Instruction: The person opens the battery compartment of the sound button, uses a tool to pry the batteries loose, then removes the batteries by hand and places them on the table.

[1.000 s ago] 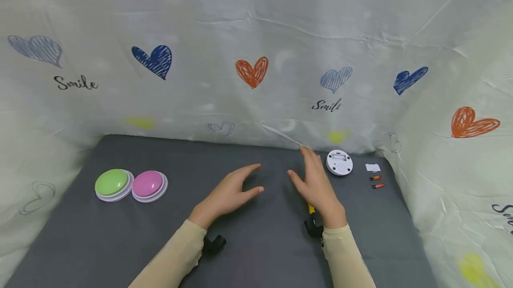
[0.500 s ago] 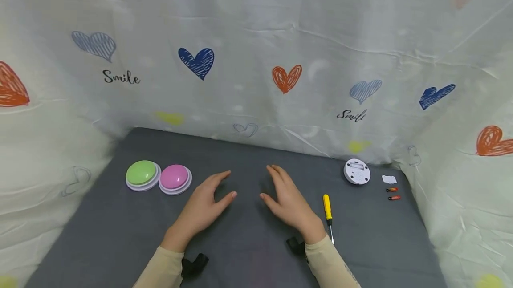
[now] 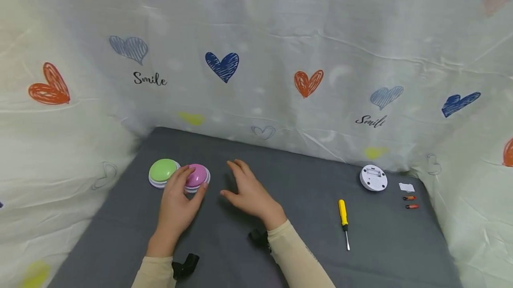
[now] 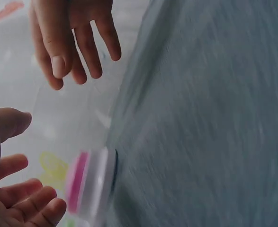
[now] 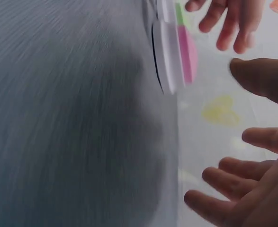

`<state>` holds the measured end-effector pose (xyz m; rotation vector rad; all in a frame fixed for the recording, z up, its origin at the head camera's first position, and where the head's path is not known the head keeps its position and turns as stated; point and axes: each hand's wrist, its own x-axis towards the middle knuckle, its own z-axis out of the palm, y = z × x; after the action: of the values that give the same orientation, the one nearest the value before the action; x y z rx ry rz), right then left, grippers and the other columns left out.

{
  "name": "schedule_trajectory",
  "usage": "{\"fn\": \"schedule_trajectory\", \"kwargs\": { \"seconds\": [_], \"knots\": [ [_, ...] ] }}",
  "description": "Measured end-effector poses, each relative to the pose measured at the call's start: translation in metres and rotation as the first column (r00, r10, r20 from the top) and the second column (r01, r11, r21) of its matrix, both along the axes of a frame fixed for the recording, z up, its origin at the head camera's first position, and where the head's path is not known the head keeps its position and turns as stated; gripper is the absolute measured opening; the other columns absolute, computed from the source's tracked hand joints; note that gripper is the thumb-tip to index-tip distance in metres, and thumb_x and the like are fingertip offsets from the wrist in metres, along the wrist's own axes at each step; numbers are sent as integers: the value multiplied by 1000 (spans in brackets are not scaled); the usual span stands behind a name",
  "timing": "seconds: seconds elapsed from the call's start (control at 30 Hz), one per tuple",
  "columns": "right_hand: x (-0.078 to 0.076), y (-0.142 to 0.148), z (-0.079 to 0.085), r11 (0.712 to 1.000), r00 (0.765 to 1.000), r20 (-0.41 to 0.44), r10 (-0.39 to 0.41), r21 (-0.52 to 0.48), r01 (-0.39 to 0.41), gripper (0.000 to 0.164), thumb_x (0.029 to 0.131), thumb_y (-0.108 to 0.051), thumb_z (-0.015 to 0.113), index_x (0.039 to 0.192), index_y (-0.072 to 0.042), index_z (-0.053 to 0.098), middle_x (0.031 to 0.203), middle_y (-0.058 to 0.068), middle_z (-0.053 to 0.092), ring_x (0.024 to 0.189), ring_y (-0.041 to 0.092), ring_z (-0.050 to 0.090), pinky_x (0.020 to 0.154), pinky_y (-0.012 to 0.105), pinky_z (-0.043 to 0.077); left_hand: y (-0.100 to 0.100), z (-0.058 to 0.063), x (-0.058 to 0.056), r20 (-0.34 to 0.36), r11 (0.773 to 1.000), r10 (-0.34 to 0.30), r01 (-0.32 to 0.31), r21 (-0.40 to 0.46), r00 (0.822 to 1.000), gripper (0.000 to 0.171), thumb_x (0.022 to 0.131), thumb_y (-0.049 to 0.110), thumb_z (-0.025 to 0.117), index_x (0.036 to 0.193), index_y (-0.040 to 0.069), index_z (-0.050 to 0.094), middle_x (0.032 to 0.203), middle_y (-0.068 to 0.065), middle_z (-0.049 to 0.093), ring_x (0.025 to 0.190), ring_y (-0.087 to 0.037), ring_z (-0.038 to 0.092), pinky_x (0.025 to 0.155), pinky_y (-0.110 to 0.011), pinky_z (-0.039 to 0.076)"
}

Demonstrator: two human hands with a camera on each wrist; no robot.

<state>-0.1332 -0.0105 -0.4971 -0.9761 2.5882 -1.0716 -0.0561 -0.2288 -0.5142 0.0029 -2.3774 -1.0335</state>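
Two round push buttons with white bases sit side by side at the left of the table. One has a green dome (image 3: 163, 170), the other a pink dome (image 3: 197, 176). My left hand (image 3: 175, 205) hovers in front of them, fingers loosely bent and thumb spread, overlapping part of both in the head view. The left wrist view shows the pink button (image 4: 77, 182) beyond those fingers, with a gap between. To the right of the pink button, my right hand (image 3: 250, 194) is in the air, fingers relaxed and thumb apart, holding nothing.
A yellow-handled screwdriver (image 3: 343, 214) lies on the grey table (image 3: 304, 234) right of centre. Farther right are an upturned white round base (image 3: 373, 178) showing its battery slot, a small white piece (image 3: 406, 187) and two small batteries (image 3: 409, 198). A heart-printed cloth (image 3: 260, 101) hangs behind.
Both hands have moved left across the table, the left one reaching the pink and green buttons. The head view has swung left, and the screwdriver has come fully into sight.
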Motion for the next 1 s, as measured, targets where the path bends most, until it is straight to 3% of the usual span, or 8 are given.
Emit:
{"fn": "schedule_trajectory", "kwargs": {
  "seconds": [0.1, 0.3, 0.4, 0.5, 0.7, 1.0],
  "knots": [
    [-4, -24, -5, 999, 1000, -22, 18, 41, -17, 90, 102, -33, 80, 172, -6, 31, 173, 20, 35, 159, 32, 39, 124, 50, 42, -10, -5, 0, 28, 999, 41, -41, -6, 999, 61, 91, 14, 89, 144, -6, 64, 148, -31, 59, 138, -52, 53, 108, -71, 46],
    [-5, -57, -14, 990, 996, -79, 44, 136, -33, 98, 96, -34, 87, 172, -7, 32, 169, 16, 44, 155, 33, 44, 126, 62, 35, -19, -13, 3, 118, 998, 41, -36, -42, 992, 67, 95, 16, 87, 150, -6, 58, 152, -31, 56, 143, -49, 53, 113, -71, 44],
    [-6, -68, -16, 987, 996, -80, 41, 161, -28, 97, 96, -36, 87, 171, -7, 34, 169, 14, 45, 156, 33, 44, 125, 72, 29, -21, -14, 6, 178, 998, 33, -23, -54, 983, 68, 97, 18, 84, 154, -6, 55, 155, -31, 55, 145, -48, 51, 113, -71, 44],
    [-7, -78, -15, 983, 997, -66, 32, 181, -20, 95, 98, -37, 85, 172, -8, 33, 170, 12, 45, 156, 34, 43, 126, 73, 25, -25, -12, 7, 219, 998, 36, -22, -65, 975, 69, 98, 18, 83, 156, -6, 53, 156, -30, 54, 147, -48, 49, 114, -70, 44],
    [-10, -84, -16, 976, 998, -49, 26, 219, -14, 92, 100, -40, 81, 172, -9, 34, 171, 10, 44, 158, 35, 39, 128, 72, 21, -25, -15, 7, 231, 997, 44, -29, -69, 972, 70, 96, 16, 84, 155, -5, 53, 156, -30, 54, 147, -48, 49, 114, -71, 44],
    [-8, -92, -17, 965, 994, -111, -7, 259, 35, 84, 100, -37, 83, 169, -12, 42, 165, 6, 54, 157, 33, 42, 128, 69, 25, -28, -19, 6, 225, 997, 45, -30, -68, 973, 70, 96, 16, 85, 156, -5, 54, 155, -29, 55, 146, -48, 50, 117, -68, 42]
  ]
}}
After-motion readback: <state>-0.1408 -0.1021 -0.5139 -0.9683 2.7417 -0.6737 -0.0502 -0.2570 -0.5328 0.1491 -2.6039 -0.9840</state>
